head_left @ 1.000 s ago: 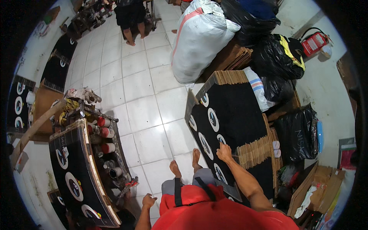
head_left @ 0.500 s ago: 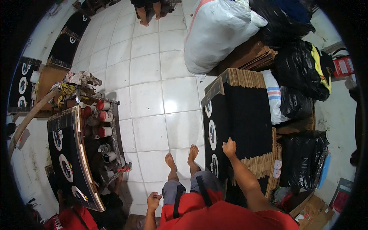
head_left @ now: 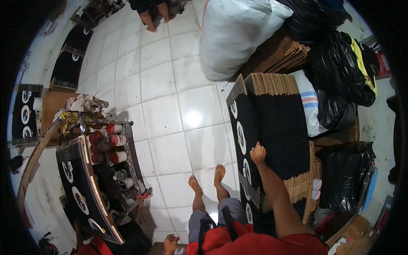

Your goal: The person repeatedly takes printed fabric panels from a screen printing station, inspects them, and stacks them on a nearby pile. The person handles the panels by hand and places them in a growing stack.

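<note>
My right hand [head_left: 258, 151], fingers curled, rests on black fabric [head_left: 282, 127] covering stacked boards on my right, beside a column of white oval prints [head_left: 241, 137]. Whether it pinches anything is hidden. Along the fabric lie bundles of cardboard edges [head_left: 272, 83]. My left hand [head_left: 171, 242] hangs low beside my leg with its fingers bent, at the lower edge; I cannot make out anything in it.
Left stand a black printing board [head_left: 80, 187] and a stained cart [head_left: 131, 161] with paint pots [head_left: 117, 140], a co-worker [head_left: 97, 243] beside them. Tiled floor [head_left: 161, 119] runs between. Another person [head_left: 157, 17] stands ahead. Sacks [head_left: 238, 42] and black bags [head_left: 340, 174] fill the right.
My right hand has moved forward along the fabric, toward the far end of the boards. My left hand has dropped lower in view. My view has shifted slightly, showing more of the co-worker at left.
</note>
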`<state>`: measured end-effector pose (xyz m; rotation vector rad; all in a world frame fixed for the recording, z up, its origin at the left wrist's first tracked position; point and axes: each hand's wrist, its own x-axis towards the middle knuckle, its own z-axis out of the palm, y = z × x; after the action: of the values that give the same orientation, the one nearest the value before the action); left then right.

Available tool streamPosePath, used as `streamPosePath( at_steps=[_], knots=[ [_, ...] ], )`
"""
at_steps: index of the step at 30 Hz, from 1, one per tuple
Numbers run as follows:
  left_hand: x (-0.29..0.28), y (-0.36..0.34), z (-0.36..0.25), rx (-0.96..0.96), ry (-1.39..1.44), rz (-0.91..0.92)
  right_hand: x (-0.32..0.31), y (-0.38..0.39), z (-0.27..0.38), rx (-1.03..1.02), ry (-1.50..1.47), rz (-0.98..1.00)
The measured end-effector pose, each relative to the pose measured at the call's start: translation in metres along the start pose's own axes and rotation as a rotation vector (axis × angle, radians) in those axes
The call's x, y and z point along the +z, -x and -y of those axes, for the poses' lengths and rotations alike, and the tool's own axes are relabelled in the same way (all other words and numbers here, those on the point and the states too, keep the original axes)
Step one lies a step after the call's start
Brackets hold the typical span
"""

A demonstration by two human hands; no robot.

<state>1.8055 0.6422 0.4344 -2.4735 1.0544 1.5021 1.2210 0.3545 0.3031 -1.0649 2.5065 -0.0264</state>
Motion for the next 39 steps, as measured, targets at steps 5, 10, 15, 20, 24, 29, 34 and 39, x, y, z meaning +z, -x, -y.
streamPosePath(
  at_steps=[5, 10, 15, 20, 24, 29, 34, 39],
  knots=[
    [-0.005, -0.005, -0.025, 0.0, 0.042, 0.025, 0.003, -0.006, -0.003, 0.053, 0.021, 0.031],
    [-0.004, -0.012, -0.042, 0.001, 0.068, 0.032, 0.002, -0.006, 0.0, 0.06, 0.019, 0.031],
    [-0.003, -0.012, -0.041, -0.041, 0.032, 0.029, -0.001, -0.006, 0.004, 0.077, 0.012, 0.042],
    [0.003, -0.01, -0.026, -0.07, 0.067, 0.026, -0.001, -0.009, 0.005, 0.068, -0.01, 0.046],
    [0.012, -0.012, -0.016, 0.012, 0.181, 0.024, -0.003, -0.01, 0.005, 0.03, -0.002, 0.011],
    [0.019, -0.01, -0.019, 0.027, 0.172, 0.048, -0.025, 0.007, 0.003, -0.086, -0.054, -0.057],
    [0.018, -0.024, -0.026, 0.061, 0.186, 0.13, -0.055, 0.068, -0.029, -0.08, -0.171, -0.295],
    [0.0, -0.061, -0.03, 0.173, 0.198, 0.239, -0.049, 0.166, -0.1, 0.172, -0.108, -0.111]
  ],
)
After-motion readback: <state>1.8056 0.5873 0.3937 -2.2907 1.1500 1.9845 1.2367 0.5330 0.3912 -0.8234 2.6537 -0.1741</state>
